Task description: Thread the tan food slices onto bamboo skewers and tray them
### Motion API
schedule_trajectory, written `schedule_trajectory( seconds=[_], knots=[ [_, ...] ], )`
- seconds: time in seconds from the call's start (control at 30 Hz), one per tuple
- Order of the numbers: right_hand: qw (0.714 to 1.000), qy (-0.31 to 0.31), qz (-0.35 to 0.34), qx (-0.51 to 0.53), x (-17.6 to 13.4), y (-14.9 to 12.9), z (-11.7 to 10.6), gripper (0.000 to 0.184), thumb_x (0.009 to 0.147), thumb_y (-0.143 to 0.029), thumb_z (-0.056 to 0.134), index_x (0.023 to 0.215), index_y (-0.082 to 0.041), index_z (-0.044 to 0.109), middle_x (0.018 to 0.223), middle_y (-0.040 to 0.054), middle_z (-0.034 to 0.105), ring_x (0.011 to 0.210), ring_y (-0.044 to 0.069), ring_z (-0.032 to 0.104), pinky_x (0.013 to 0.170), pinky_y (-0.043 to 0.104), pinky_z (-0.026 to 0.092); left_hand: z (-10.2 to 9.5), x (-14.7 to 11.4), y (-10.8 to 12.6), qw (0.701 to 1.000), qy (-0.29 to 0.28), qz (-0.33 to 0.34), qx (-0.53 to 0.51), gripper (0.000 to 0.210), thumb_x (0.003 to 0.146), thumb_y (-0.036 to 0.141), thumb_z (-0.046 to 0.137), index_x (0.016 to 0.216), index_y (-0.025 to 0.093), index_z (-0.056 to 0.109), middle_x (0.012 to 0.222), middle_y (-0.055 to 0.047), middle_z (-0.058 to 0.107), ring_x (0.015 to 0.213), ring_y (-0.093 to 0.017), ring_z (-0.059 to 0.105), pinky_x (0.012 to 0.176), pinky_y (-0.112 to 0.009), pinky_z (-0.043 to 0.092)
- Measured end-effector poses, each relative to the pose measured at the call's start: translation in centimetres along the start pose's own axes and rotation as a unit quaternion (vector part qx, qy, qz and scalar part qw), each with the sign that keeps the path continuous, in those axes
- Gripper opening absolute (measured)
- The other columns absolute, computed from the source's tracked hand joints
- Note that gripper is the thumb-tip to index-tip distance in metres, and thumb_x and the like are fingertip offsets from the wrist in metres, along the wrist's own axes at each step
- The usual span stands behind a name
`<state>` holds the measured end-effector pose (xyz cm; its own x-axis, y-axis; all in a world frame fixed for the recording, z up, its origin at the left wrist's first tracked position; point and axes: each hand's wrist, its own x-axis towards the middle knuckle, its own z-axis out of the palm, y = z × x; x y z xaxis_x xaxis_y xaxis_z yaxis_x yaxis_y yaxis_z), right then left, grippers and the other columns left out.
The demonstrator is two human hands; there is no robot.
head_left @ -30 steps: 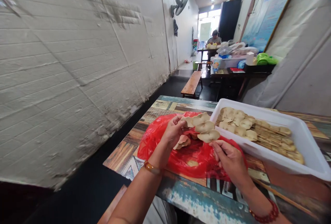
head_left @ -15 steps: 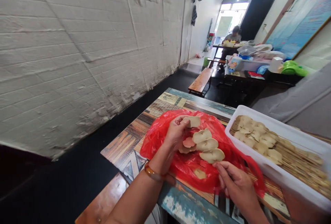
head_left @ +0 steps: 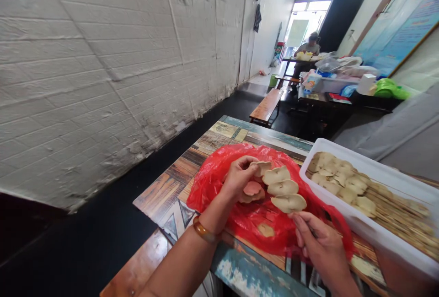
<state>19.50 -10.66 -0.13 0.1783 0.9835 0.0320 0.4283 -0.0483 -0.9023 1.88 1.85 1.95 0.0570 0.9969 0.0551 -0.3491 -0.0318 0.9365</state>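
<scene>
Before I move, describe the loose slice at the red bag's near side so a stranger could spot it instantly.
On the patterned table, left of the white tray, lies a crumpled red bag. Toward the bag's near side, left of the right hand, shows one small pale slice. It lies alone, unlike the held row of slices and the pinkish pile behind it.
</scene>
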Motion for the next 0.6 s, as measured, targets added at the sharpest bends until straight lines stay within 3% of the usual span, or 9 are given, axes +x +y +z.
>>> schedule_trajectory(
  seconds=[0.13, 0.3, 0.47, 0.6],
  knots=[
    [1.0, 0.006, -0.018, 0.0, -0.03, -0.13, 0.1, 0.038, 0.083, -0.052, 0.045, 0.08, -0.018, 0.064, 0.043, -0.0059, 0.045, 0.033, 0.011, 0.043, 0.039, 0.024, 0.037, 0.14, 0.06, -0.23, 0.993, 0.001, -0.06, -0.102, 0.022, 0.057, 0.019, 0.072, 0.072, 0.016, 0.056, 0.06, 0.003, 0.057, 0.05, -0.007, 0.05, 0.052, -0.018, 0.039],
    [1.0, 0.01, -0.02, -0.007, -0.05, -0.19, 0.25, 0.038, 0.082, -0.052, 0.046, 0.08, -0.019, 0.064, 0.043, -0.0064, 0.045, 0.033, 0.011, 0.043, 0.039, 0.022, 0.038, 0.4, -0.08, -0.37, 0.979, -0.028, -0.091, -0.178, 0.039, 0.05, 0.017, 0.078, 0.084, 0.014, 0.059, 0.072, -0.002, 0.064, 0.06, -0.011, 0.059, 0.061, -0.023, 0.046],
    [1.0, -0.005, -0.02, -0.015, -0.01, 0.03, 0.24, 0.04, 0.083, -0.053, 0.045, 0.082, -0.018, 0.064, 0.044, -0.0062, 0.046, 0.035, 0.011, 0.045, 0.038, 0.023, 0.037, 0.21, -0.24, -0.38, 0.98, -0.029, -0.105, -0.168, 0.03, 0.055, 0.028, 0.079, 0.071, 0.013, 0.06, 0.063, -0.001, 0.061, 0.055, -0.01, 0.056, 0.058, -0.023, 0.045],
    [1.0, 0.002, -0.024, -0.008, 0.04, -0.02, 0.29, 0.04, 0.083, -0.054, 0.045, 0.081, -0.018, 0.064, 0.044, -0.0062, 0.045, 0.034, 0.011, 0.044, 0.039, 0.023, 0.038, -0.05, -0.17, -0.4, 0.994, -0.021, -0.074, -0.081, 0.028, 0.057, 0.032, 0.079, 0.068, 0.011, 0.063, 0.065, -0.002, 0.062, 0.056, -0.009, 0.055, 0.056, -0.02, 0.042]
  ],
)
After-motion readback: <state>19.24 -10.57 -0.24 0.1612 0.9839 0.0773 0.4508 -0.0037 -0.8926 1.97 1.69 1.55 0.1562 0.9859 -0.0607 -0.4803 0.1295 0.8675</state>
